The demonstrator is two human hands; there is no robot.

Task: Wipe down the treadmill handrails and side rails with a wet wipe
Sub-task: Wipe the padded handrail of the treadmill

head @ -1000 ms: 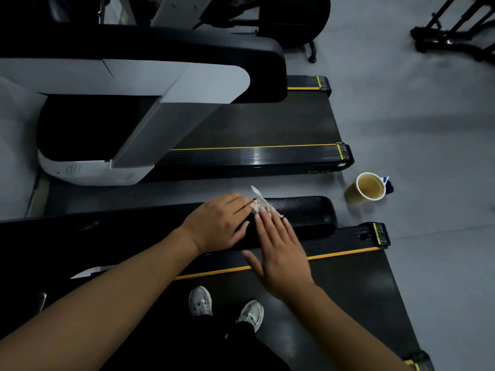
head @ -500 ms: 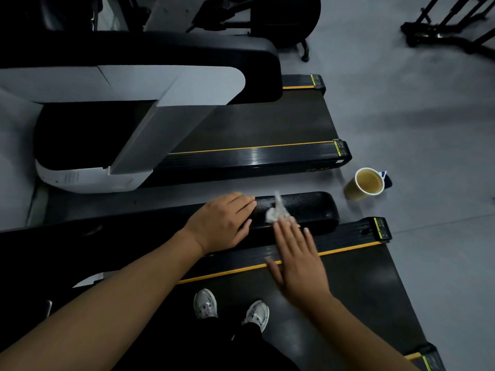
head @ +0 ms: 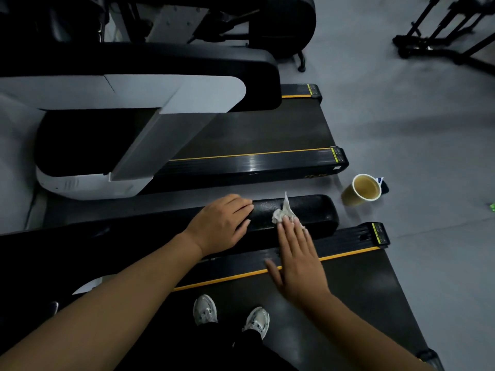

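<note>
Wet wipe (head: 284,214): white, crumpled, lying on top of the black handrail (head: 317,210) near its rounded end, pressed under the straight fingertips of the right hand (head: 297,261), grip wide and flat. Left hand (head: 221,226): resting palm-down on the same handrail just beside the wipe, grip loose, clasping nothing. Paper cup (head: 361,190): upright on the grey floor (head: 428,129) beyond the handrail's end, holding brownish liquid.

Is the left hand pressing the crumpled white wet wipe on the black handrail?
No, the right hand presses the crumpled white wet wipe on the black handrail; the left hand rests apart from it.
</note>
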